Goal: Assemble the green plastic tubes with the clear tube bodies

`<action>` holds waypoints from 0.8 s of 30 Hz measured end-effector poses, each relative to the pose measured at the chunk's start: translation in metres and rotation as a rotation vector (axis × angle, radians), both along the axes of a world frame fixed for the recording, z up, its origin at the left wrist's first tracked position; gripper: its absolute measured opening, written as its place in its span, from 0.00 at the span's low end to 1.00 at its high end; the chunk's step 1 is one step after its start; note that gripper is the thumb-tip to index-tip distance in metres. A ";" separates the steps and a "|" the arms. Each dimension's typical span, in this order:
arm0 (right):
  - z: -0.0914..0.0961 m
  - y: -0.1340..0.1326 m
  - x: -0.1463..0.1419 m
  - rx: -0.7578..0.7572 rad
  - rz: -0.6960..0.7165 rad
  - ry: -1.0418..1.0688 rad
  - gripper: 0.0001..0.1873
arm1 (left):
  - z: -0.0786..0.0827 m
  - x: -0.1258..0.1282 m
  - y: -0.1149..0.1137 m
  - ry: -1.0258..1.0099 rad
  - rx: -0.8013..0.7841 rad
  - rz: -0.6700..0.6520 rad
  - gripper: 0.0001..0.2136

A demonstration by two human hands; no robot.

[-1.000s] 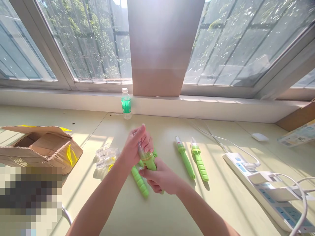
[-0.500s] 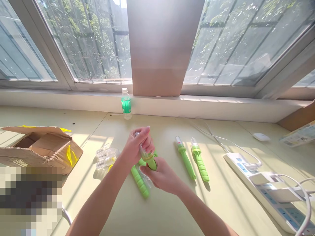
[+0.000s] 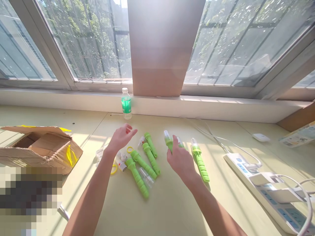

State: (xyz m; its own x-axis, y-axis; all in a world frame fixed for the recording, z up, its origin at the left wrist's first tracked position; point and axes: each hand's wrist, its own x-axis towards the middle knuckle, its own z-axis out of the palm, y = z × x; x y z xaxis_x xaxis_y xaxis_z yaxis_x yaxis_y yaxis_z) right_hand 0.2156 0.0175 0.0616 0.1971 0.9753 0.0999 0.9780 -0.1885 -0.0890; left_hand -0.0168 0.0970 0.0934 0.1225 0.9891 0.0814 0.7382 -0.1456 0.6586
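Observation:
My right hand (image 3: 181, 160) is closed round a green ribbed handle with a clear cap (image 3: 167, 137), held low over the table beside two other capped green handles; one of these (image 3: 199, 161) lies just to its right. My left hand (image 3: 121, 136) hovers open, fingers loosely spread, above a scatter of parts. Below it lie several bare green handles (image 3: 145, 163), a clear cap (image 3: 146, 177), small white pieces (image 3: 121, 163) and yellow rings (image 3: 129, 149). More clear caps (image 3: 100, 152) sit partly hidden behind my left wrist.
An open cardboard box (image 3: 41, 144) stands at the left. A green-labelled bottle (image 3: 126, 104) stands by the window ledge. A white power strip (image 3: 261, 183) with cables and a small white device (image 3: 260, 137) lie at the right.
My hands have come apart. The right hand has carried the capped green handle to the right, towards the two finished ones. The left hand has let go and opened, uncovering the parts beneath.

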 end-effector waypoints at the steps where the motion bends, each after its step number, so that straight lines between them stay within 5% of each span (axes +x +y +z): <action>1: -0.005 0.002 0.001 -0.046 0.004 -0.032 0.32 | -0.002 0.000 -0.001 0.070 -0.030 -0.031 0.19; 9: -0.026 0.005 0.005 -0.133 0.038 -0.105 0.30 | -0.019 0.031 -0.013 0.334 -0.079 -0.176 0.10; 18: -0.014 -0.001 -0.006 0.037 0.066 -0.157 0.16 | -0.032 0.037 -0.008 0.558 -0.065 -0.171 0.10; 24: -0.012 -0.012 -0.028 0.049 0.263 -0.112 0.13 | -0.034 0.040 -0.009 0.617 -0.067 -0.186 0.08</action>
State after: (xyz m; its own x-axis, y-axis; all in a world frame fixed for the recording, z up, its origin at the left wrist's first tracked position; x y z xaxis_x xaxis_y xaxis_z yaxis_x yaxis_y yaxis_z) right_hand 0.1880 0.0052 0.0498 -0.0772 0.9848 0.1554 0.9970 0.0751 0.0192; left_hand 0.0232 0.0880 0.0590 0.2974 0.9472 -0.1197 0.9503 -0.2815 0.1333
